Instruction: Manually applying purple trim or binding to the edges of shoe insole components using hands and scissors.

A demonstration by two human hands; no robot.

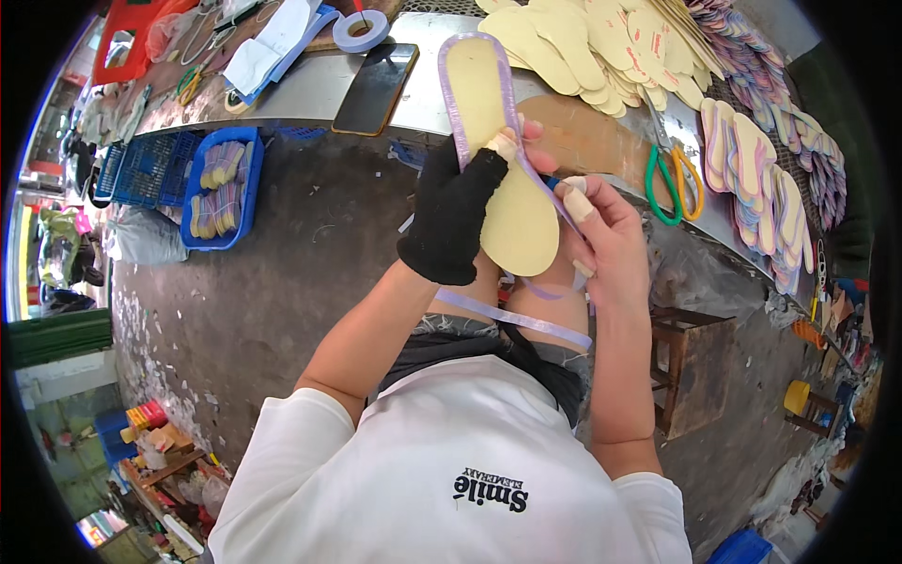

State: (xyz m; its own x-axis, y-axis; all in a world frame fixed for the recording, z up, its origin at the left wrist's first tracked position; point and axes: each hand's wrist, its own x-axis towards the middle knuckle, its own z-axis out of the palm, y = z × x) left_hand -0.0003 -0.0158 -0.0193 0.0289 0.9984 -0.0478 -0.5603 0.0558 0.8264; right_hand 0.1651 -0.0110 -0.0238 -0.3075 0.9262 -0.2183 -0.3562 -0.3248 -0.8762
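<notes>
white shirt (442, 451) fills the nearest part of the view. past it, the insole (521, 226) is held up over the lap, its far end seen against the tabletop (418, 108). purple edging rims the far end; the near end shows plain yellow.

the left hand (456, 211), in a black glove, grips the insole's narrow middle, thumb across the face and fingertips at the right edge. the right hand (601, 226) is raised beside it, bent fingers pinching the purple strip (474, 305) at that edge; a loose length of strip crosses the thighs. both forearms reach forward, elbows bent.

just past the hands runs the tabletop's edge, with the phone (376, 89) near it and scissors (668, 155) to the right. plain insoles (564, 47) are heaped behind, edged ones (752, 174) farther right.

to the left, a blue basket (248, 211) holds bundles (216, 209) of edged pieces; a darker basket (155, 174) sits beside it, contents unclear. open floor (282, 282) spreads left of the left forearm; a wooden stool (703, 367) stands near the right one.
</notes>
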